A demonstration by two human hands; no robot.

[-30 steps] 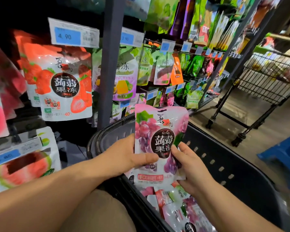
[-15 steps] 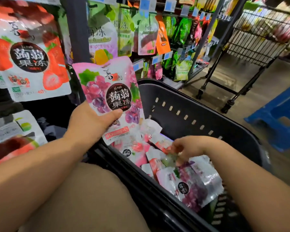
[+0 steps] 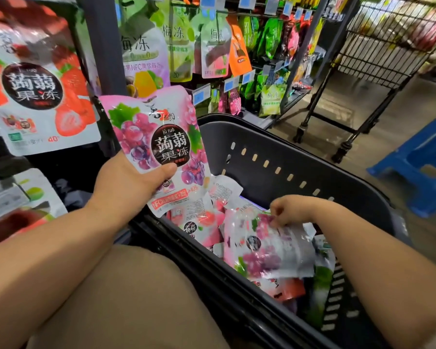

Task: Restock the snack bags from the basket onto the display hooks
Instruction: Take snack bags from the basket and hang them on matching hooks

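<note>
Here, we are gripping a grape snack bag point(image 3: 161, 144) upright in the left hand point(image 3: 129, 182), the thumb pressing across its front. The bag is hovering above the near-left rim of the black basket point(image 3: 275, 152), just beside the hanging strawberry bags point(image 3: 35, 96). We are reaching the right hand point(image 3: 291, 210) down into the basket, its fingers curling onto the upper edge of a second grape bag point(image 3: 269, 250), which is lying blurred atop the loose pile of bags point(image 3: 202, 222). A wire cart point(image 3: 388, 46) and a blue stool point(image 3: 418, 162) are standing beyond.
</note>
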